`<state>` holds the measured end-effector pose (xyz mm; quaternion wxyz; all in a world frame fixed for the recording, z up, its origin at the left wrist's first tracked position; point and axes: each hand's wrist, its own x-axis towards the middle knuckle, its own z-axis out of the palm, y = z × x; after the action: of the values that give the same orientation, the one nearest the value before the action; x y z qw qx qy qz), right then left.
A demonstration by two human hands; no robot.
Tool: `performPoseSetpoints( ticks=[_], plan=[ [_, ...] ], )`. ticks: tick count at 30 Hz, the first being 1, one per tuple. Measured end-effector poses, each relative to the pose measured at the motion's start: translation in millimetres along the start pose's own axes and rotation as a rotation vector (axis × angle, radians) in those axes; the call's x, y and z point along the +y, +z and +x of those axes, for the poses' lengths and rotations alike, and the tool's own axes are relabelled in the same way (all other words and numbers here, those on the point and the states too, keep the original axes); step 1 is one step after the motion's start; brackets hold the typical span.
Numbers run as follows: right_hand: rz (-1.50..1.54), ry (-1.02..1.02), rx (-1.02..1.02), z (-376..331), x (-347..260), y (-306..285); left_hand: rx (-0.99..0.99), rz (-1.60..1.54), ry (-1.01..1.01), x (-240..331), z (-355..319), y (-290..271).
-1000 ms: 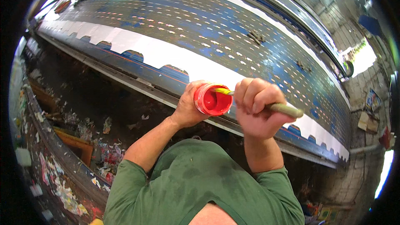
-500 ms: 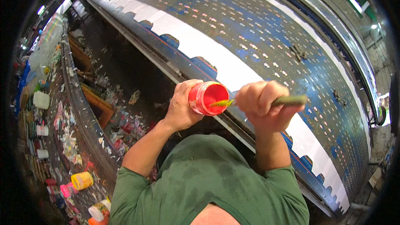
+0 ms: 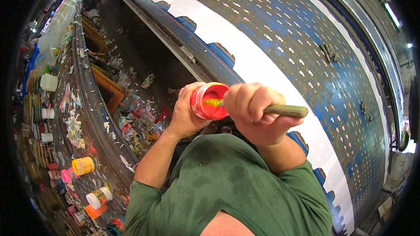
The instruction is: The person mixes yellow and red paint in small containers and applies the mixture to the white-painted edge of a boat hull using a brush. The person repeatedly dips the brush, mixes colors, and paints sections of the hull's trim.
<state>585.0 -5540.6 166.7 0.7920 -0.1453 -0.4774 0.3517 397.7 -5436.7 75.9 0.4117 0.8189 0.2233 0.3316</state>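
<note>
overhead, the biggest thing is a long curved sheet of printed cloth (image 3: 306, 48) — blue, speckled all over with small pale dashes, matte and flat, bending with the lens from top left to lower right. along its near side runs a smooth white border (image 3: 245, 57) whose edge is cut into rounded scallops of blue. below that lies a dark metal rail (image 3: 175, 39), narrow and straight-sided.

to the left, a grimy counter (image 3: 94, 105) curves away, crusted with dried paint and littered with torn paper scraps in red, white and grey. a wooden frame (image 3: 109, 89), orange-brown and angular, sits among the litter. further left stand small plastic tubs: a yellow tub (image 3: 83, 165), a white-lidded tub (image 3: 99, 197) and a squat white tub (image 3: 48, 82).

the person's green shirt (image 3: 236, 188) fills the bottom, soft knit with faint damp marks.

the left hand (image 3: 186, 113) has its fingers wrapped around a small round red paint pot (image 3: 209, 101), held up in front of the chest, tilted so its open mouth shows; the inside is glossy red with a streak of yellow. the right hand (image 3: 253, 111) is clenched in a fist around a stick handle (image 3: 286, 111), olive-green, cylindrical and dull — its tip reaches into the pot's mouth.
</note>
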Motion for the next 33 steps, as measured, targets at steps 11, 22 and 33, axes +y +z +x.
performPoseSetpoints(
  ticks=[11, 22, 33],
  plan=[
    [-0.073, 0.066, -0.112, 20, -7, 4, -0.084, -0.032, -0.039, 10, -4, 16],
    [-0.134, -0.003, -0.106, 18, -28, 8, -0.08, -0.151, 0.067, 12, 7, 9],
    [-0.169, 0.069, -0.116, 2, -37, 17, -0.088, -0.114, 0.107, 16, 6, 11]
  ],
)
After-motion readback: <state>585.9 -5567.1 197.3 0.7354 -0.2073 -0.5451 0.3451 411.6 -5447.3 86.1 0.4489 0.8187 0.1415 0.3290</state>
